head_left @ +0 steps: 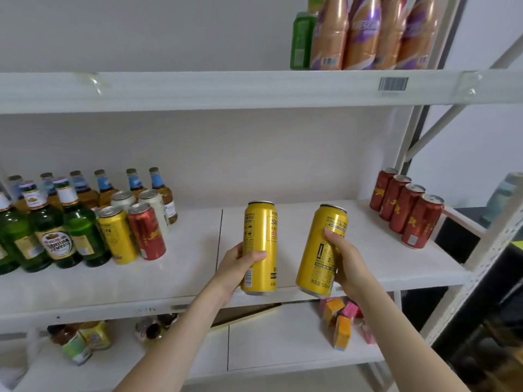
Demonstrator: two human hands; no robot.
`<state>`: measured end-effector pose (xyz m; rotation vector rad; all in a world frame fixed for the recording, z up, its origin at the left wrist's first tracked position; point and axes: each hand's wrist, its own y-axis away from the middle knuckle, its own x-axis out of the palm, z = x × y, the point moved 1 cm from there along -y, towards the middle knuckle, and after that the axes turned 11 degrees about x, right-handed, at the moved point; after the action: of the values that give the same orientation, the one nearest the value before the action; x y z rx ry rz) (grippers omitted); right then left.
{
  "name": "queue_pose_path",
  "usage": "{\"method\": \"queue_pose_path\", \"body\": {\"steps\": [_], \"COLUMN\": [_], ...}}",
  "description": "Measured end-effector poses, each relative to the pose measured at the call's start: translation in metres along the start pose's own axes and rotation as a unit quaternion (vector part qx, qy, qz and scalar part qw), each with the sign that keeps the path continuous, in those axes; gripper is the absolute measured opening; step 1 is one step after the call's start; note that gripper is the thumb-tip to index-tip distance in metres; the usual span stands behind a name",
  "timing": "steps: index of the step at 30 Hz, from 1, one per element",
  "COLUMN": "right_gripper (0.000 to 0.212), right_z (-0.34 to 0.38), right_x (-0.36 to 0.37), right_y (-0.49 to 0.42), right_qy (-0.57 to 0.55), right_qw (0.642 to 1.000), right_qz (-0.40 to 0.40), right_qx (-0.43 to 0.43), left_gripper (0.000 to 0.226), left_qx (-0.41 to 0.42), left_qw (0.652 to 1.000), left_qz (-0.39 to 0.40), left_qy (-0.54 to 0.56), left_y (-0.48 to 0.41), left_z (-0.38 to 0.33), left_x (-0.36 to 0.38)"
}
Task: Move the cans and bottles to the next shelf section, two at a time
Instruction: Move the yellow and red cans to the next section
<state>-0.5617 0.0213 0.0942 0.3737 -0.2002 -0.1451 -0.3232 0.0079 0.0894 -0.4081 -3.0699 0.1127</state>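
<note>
The left hand (237,267) and the right hand (348,261) each hold one yellow can (260,244) (321,250) in a closed grip, above the front of the middle shelf (368,250), right section.

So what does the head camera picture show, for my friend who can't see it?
A person's left hand and right hand each hold a tall yellow can over a white shelf. Green bottles and cans stand at its left, four red cans at its right.
</note>
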Motion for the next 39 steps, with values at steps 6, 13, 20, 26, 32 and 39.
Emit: {"method": "queue_pose_path", "body": {"steps": [6,13,20,26,32,39], "right_gripper": [0.066,0.059,0.063,0.042,0.032,0.032], "right_z": [0.032,0.058,0.080,0.089,0.093,0.091], "right_x": [-0.094,-0.193,-0.238,-0.242,-0.233,-0.227], "right_y": [-0.016,-0.048,-0.118,-0.180,-0.229,-0.281], "right_qy": [0.033,0.049,0.039,0.022,0.003,-0.015], "right_qw": [0.999,0.999,0.999,0.999,0.998,0.996], "right_qz": [0.005,0.011,0.012,0.034,0.053,0.038], "right_qx": [-0.007,-0.005,-0.002,-0.008,-0.023,-0.075], "left_gripper": [0.065,0.061,0.050,0.059,0.066,0.056], "left_qx": [0.003,-0.013,-0.024,-0.018,-0.010,0.019], "left_qw": [1.000,1.000,1.000,0.999,0.998,0.997], "left_qz": [-0.001,0.002,0.016,0.011,-0.017,-0.053], "left_qy": [0.006,0.015,-0.013,-0.046,-0.056,-0.048], "left_y": [-0.034,-0.078,-0.159,-0.218,-0.265,-0.314], "left_z": [0.007,0.022,0.043,0.052,0.069,0.095], "left_x": [0.099,0.201,0.242,0.246,0.238,0.233]}}
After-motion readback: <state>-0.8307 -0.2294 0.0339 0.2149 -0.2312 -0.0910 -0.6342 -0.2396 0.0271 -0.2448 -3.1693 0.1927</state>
